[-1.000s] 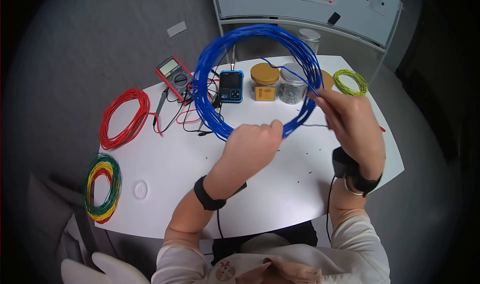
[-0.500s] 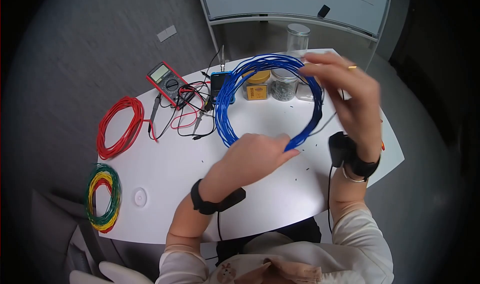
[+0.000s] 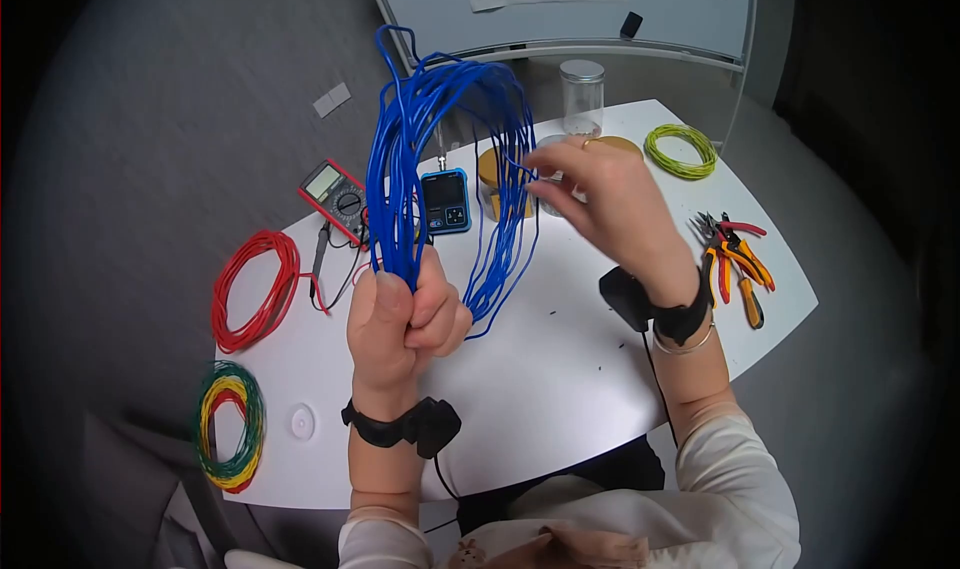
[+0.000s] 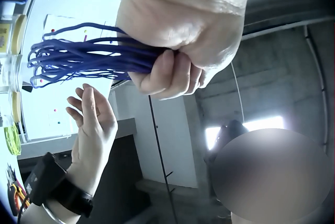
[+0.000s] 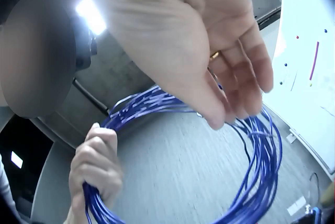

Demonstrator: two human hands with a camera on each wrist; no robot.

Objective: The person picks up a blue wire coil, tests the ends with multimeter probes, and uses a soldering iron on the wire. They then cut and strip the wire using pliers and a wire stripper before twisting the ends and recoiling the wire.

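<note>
A coil of blue wire [image 3: 402, 159] is held up over the table, its loops partly fanned apart. My left hand [image 3: 410, 314] grips the near side of the bundle, with thumb and fingers wrapped round it; the left wrist view shows the same fist [image 4: 172, 69] on the wire. Beside the far right side of the coil is my right hand [image 3: 610, 199], its thumb and fingertips right at the strands with a gap between them. A short blue end shows near those fingertips. In the right wrist view its fingers [image 5: 246, 90] are loosely bent over the coil.
Left on the table lie a red wire coil [image 3: 228, 304], a green, yellow and red coil [image 3: 250, 449], and a white disc [image 3: 302, 422]. Behind are a multimeter [image 3: 340, 197], a blue-framed tester [image 3: 447, 201] and jars [image 3: 582, 99]. A yellow-green coil [image 3: 680, 152] and pliers [image 3: 735, 259] lie right.
The left hand has turned upright and moved left, tilting the blue coil so it shows more edge-on. My right hand has moved left and down; the pliers and yellow-green coil are now uncovered.
</note>
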